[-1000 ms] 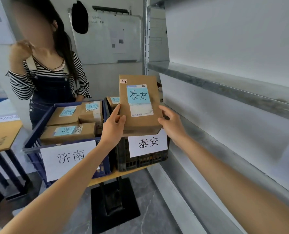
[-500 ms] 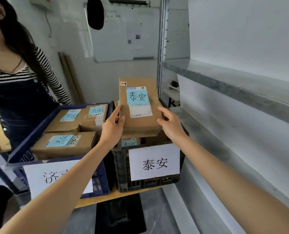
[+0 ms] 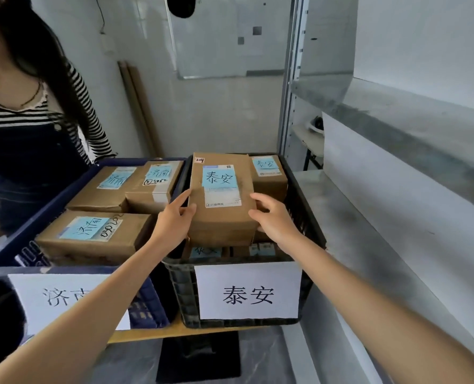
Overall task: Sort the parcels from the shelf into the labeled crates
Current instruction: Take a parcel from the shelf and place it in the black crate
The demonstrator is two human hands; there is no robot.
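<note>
Though the metal shelf (image 3: pixel 396 128) takes up the whole 3 o'clock side, the work is at 12 o'clock. Another person (image 3: pixel 22 151) in a striped top stands at 10 o'clock behind the blue crate (image 3: pixel 36 225). Just beside that, at 12 o'clock, is the black crate (image 3: pixel 310 225); both sit on a wooden tabletop (image 3: pixel 175 332).

Inside the black crate's rim, on top of the stack, is the held parcel (image 3: pixel 222 217). Whether it touches the layer below or is just above it, cannot tell. The left hand (image 3: pixel 172 225) grips its 9 o'clock side, thumb on the box, index finger along the edge. The right hand (image 3: pixel 274 220) grips the 3 o'clock side, fingers curled over the edge. The parcel label reads 泰安, same as the crate sign (image 3: pixel 248 291), so the crate choice looks right.

Step, as I judge it: set down and let go. To do it well, lower it flat with the label up and keep it off the rim. Square it against the rear parcel (image 3: pixel 269 176) at 1 o'clock so the stack won't tip. Then slide the hands out sideways to avoid dragging it.

Counts:
- 2 crates, 2 hands, 2 signs; the 济南 sign (image 3: pixel 64 297) is partly behind the left forearm.
- Blue crate: 3 parcels visible.
- Black crate: 1 held, 1 rear, at least 2 label scraps (image 3: pixel 205 252) showing underneath; the number below is hidden.
</note>
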